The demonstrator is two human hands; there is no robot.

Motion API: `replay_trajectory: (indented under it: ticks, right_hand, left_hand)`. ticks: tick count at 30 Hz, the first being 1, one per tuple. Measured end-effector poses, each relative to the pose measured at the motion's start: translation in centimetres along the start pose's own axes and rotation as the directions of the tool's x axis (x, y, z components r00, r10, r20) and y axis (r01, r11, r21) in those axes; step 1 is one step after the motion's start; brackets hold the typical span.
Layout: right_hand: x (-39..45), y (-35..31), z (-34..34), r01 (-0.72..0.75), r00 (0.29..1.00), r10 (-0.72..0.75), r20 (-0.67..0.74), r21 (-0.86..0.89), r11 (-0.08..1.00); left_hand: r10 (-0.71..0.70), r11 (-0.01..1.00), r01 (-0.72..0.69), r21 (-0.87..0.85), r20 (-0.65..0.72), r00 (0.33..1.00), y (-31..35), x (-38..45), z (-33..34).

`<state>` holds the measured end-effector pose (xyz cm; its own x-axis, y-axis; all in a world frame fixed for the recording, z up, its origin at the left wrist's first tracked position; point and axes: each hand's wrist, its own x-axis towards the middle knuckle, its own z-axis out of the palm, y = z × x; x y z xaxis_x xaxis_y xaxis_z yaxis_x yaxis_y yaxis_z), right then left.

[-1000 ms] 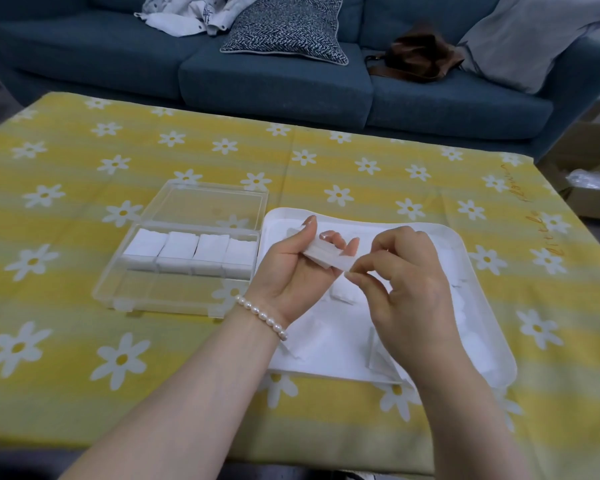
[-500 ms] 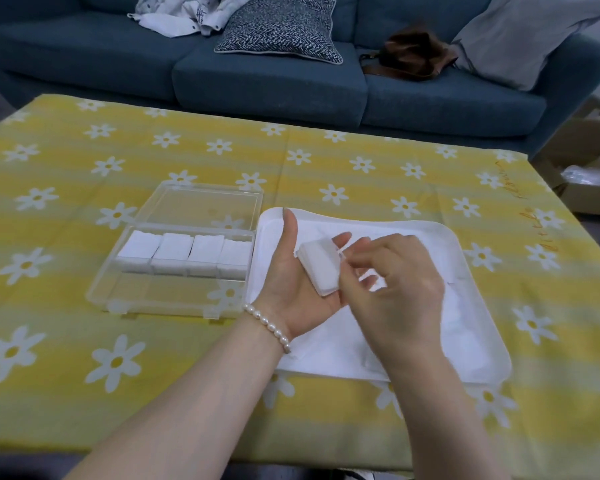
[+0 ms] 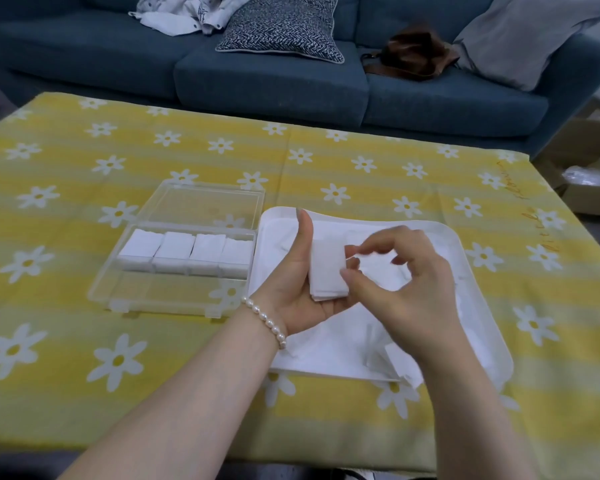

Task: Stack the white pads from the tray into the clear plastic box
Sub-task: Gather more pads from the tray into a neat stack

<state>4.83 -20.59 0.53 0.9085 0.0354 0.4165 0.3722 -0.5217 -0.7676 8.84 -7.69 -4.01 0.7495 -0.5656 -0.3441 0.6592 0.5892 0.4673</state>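
Note:
My left hand [image 3: 293, 289] lies palm up over the white tray [image 3: 471, 251] and holds a small stack of white pads [image 3: 326, 271], thumb upright along its left side. My right hand [image 3: 409, 289] is curled, with index finger and thumb pinching the stack's right edge; that spot is blurred. To the left stands the clear plastic box [image 3: 136, 292], its lid [image 3: 205, 202] open behind. Several pad stacks [image 3: 187, 252] stand in a row inside it. Loose pads [image 3: 400, 365] lie in the tray, partly hidden by my right wrist.
The table carries a yellow cloth with white daisies [image 3: 361, 161]. Behind it stands a blue sofa [image 3: 274, 84] with a patterned cushion [image 3: 284, 27], a brown bag [image 3: 413, 53] and clothes. Cardboard boxes [image 3: 593, 168] sit on the floor at the right.
The pads went from being held up between both hands to lying as a flat stack on my left palm. My right fingers shifted to the stack's right edge.

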Motion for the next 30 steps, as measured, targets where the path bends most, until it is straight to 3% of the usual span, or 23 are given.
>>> replay_trajectory:
  ticks: [3, 5, 11, 17, 24, 30]
  right_hand:
    - [0.0, 0.8, -1.1, -0.074, 0.96, 0.109, 0.257, -0.141, 0.987]
    - [-0.2, 0.9, -0.7, -0.031, 0.933, 0.122, 0.339, -0.262, 0.965]
    - [-0.2, 1.3, 0.3, 0.084, 0.925, 0.076, 0.371, -0.398, 0.913]
    - [-0.2, 1.2, 0.3, 0.054, 0.914, 0.108, 0.392, -0.382, 0.923]
    - [-0.4, 1.2, 0.7, 0.039, 0.89, 0.174, 0.422, -0.449, 0.892]
    - [-0.2, 1.2, 0.7, 0.07, 0.895, 0.147, 0.421, -0.458, 0.886]
  left_hand:
    - [-0.042, 0.998, 0.041, 0.052, 0.024, 0.999, -0.3, 0.0, 0.0]
    - [-0.074, 0.994, 0.07, 0.08, 0.044, 0.996, -0.5, 0.1, 0.0]
    - [-0.09, 0.978, 0.065, 0.199, 0.117, 0.989, -0.8, 0.1, 0.0]
    - [-0.1, 0.962, 0.055, 0.268, 0.159, 0.982, -1.0, 0.1, 0.1]
    - [-0.095, 0.962, 0.081, 0.26, 0.043, 0.995, -0.9, 0.2, 0.2]
    - [-0.115, 0.964, 0.095, 0.246, 0.068, 0.991, -1.0, 0.2, 0.3]
